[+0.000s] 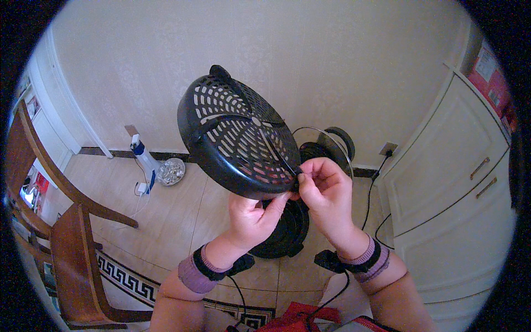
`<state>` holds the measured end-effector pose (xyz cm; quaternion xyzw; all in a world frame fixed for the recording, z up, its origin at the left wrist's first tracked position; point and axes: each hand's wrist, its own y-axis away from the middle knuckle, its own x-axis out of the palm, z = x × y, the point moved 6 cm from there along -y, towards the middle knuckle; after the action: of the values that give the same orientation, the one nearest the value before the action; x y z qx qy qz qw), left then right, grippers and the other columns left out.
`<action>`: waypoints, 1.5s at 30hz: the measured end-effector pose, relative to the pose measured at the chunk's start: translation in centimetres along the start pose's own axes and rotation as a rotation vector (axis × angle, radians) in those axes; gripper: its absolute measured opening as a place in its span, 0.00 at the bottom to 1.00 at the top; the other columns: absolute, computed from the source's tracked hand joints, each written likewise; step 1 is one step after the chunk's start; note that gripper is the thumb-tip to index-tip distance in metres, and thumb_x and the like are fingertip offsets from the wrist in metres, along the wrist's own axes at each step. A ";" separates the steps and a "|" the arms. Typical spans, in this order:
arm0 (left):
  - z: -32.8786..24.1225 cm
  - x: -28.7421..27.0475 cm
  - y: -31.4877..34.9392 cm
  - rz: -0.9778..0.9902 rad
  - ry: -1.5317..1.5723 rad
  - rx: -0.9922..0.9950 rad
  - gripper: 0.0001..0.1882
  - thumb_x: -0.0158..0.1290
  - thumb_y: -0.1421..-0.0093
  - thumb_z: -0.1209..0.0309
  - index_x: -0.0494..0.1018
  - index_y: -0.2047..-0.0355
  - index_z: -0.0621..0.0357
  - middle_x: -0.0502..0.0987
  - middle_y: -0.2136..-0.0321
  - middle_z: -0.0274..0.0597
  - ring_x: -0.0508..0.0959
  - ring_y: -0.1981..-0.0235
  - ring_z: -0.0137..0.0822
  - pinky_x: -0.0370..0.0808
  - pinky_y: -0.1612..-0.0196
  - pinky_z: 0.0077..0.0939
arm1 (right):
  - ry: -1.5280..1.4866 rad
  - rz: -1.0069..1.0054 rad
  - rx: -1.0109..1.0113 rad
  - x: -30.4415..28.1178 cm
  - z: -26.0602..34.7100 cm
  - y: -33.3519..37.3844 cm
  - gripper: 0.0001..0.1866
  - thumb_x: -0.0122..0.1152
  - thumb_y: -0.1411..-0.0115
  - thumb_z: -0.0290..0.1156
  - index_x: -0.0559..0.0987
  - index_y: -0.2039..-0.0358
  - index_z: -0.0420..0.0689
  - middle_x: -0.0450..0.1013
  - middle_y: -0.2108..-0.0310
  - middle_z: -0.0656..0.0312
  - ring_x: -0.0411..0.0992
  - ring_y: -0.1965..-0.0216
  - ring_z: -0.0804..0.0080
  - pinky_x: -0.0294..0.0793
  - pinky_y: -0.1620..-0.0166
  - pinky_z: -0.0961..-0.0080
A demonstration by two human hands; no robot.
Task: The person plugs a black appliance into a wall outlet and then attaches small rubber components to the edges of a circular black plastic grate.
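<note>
A round black cover (pixel 243 135) with rings of slots and curved ribs is held up, tilted, before me. Its lower rim rests in my left hand (pixel 253 218), whose fingers go behind it and whose thumb presses near the edge. At the cover's right edge, my right hand (pixel 328 191) pinches a small dark tab by the rim with thumb and forefinger. Below my hands a round black base (pixel 280 235) stands on the floor, partly hidden by them. Behind the right hand is a black round part (pixel 338 144) with a thin silver arc, also partly covered.
A wooden chair (pixel 77 254) stands at the left. Near the wall are a white and blue device (pixel 145 160) and a bowl of small clear pieces (pixel 171 171). At the right, a black cord (pixel 369 196) runs from a wall socket (pixel 389 148) beside a white cabinet (pixel 451 166).
</note>
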<state>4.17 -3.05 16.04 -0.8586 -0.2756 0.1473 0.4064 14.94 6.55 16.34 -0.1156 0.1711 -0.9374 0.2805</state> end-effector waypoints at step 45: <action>3.3 -1.6 -0.6 -0.036 0.481 -0.293 0.15 0.57 0.44 0.82 0.72 0.56 0.64 0.76 0.58 0.39 0.76 0.59 0.27 0.74 0.55 0.22 | 0.015 -0.036 0.107 -2.7 -2.3 -3.0 0.15 0.50 0.34 0.36 0.73 0.51 0.43 0.73 0.66 0.69 0.69 0.67 0.80 0.68 0.64 0.82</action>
<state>1.10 -1.60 14.49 -0.9135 -0.2047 -0.1094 0.3342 14.98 11.07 15.08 -0.0965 0.1208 -0.9509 0.2683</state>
